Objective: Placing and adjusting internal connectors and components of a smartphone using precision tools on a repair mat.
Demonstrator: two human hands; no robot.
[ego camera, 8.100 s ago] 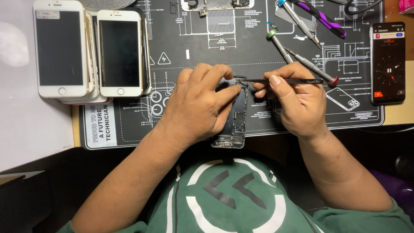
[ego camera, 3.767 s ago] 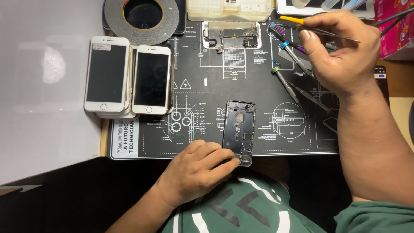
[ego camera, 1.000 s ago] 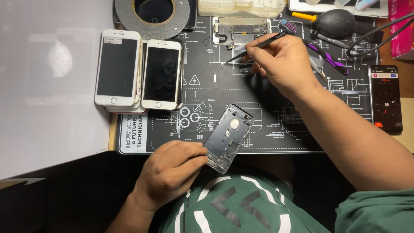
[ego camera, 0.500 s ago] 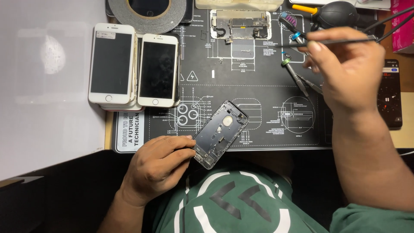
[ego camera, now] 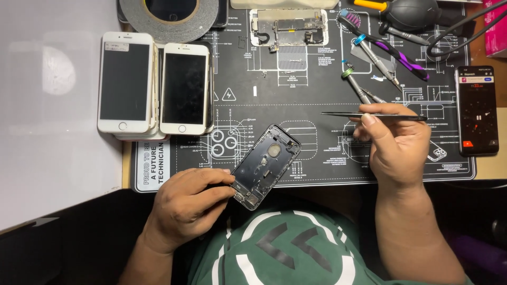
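An opened dark phone housing [ego camera: 265, 165] lies tilted on the black repair mat [ego camera: 317, 95], its inside facing up. My left hand [ego camera: 187, 200] grips its lower end at the mat's front edge. My right hand [ego camera: 396, 145] hovers to the right of the housing and holds thin metal tweezers [ego camera: 348, 114] level, tips pointing left, apart from the housing. A removed phone part with circuitry [ego camera: 288, 26] lies at the top middle of the mat.
Two white phones [ego camera: 153, 87] lie stacked side by side at the mat's left. A tape roll [ego camera: 169, 16] sits at top left. Screwdrivers [ego camera: 364, 87], a purple brush [ego camera: 388, 45] and an air blower [ego camera: 412, 11] lie at top right. A lit black phone [ego camera: 477, 111] rests at the right edge.
My right hand has come down from the tools at the top right to the mat's middle right, with the tweezers now level. The left hand still holds the housing, which stays tilted.
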